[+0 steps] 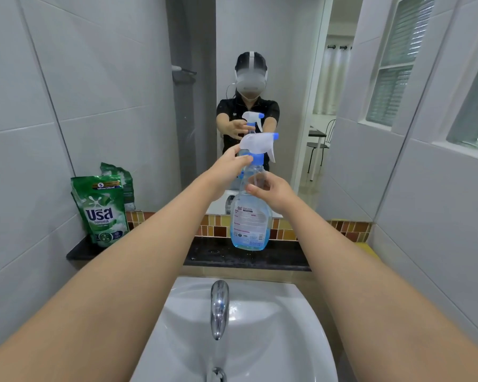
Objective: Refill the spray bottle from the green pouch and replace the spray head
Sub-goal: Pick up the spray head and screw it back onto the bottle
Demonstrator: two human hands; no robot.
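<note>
A clear spray bottle (249, 221) with a little blue liquid at its bottom stands upright on the dark stone ledge (218, 256) in front of the mirror. Its white spray head (257, 144) with blue collar and nozzle sits on the neck. My left hand (229, 166) grips the blue collar from the left. My right hand (271, 193) holds the bottle's neck and shoulder from the right. The green pouch (101, 210) stands upright at the ledge's left end, leaning against the wall, its top torn.
A white sink (273, 326) with a chrome tap (219, 307) lies directly below the ledge. The mirror (260, 78) behind the ledge reflects a person and the bottle. Tiled walls close in on both sides, and a window (398, 59) is at right.
</note>
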